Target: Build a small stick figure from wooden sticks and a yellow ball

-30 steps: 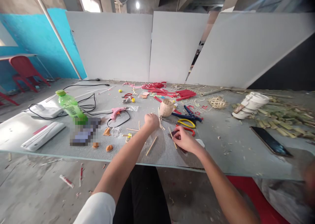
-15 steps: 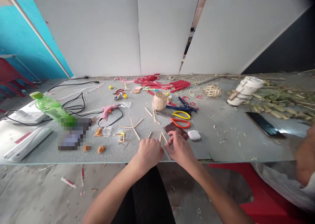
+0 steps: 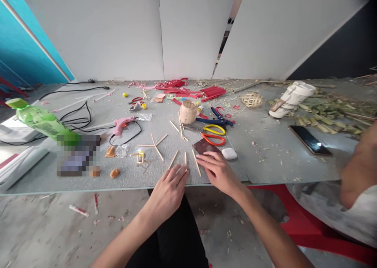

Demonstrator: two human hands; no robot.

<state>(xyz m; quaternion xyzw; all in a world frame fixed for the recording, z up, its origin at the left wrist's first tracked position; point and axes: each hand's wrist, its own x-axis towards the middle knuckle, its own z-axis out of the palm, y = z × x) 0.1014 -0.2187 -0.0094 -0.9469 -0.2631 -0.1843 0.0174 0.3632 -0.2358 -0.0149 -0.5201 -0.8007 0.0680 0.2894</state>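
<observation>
Both hands flat at tabletop (image 3: 265,169) near edge, working thin bamboo sticks.

Left hand (image 3: 168,191): fingers extended, loosely together, tips touching tabletop just below middle stick (image 3: 185,158). Nothing pinched.

Right hand (image 3: 219,172): fingers extended, slightly spread, tips resting beside right stick (image 3: 196,163), at 3 o'clock of it. Nothing gripped; dark sandpaper piece (image 3: 204,146) just past fingertips at 12 o'clock.

Sticks: three loose, near-parallel, fanned at 12 o'clock of left hand — left stick (image 3: 173,159), middle, right. Apart from each other, not joined.

Done so far, judging by layout: crossed stick assembly (image 3: 155,143) at 11 o'clock looks joined; small stick frame (image 3: 141,158) beside it. Woven bamboo cup (image 3: 188,111) further out at 12.

Left, apparently: three loose sticks not glued. Pink glue gun (image 3: 121,124) lying at 10 o'clock, well apart from hands, untouched.

Other stuff: orange scissors (image 3: 212,138), yellow scissors (image 3: 215,129), white earbud case (image 3: 229,153), phone (image 3: 310,140) at 2 o'clock, green bottle (image 3: 39,120) at 9. Another person's arm (image 3: 357,169) at right edge, off tabletop.
</observation>
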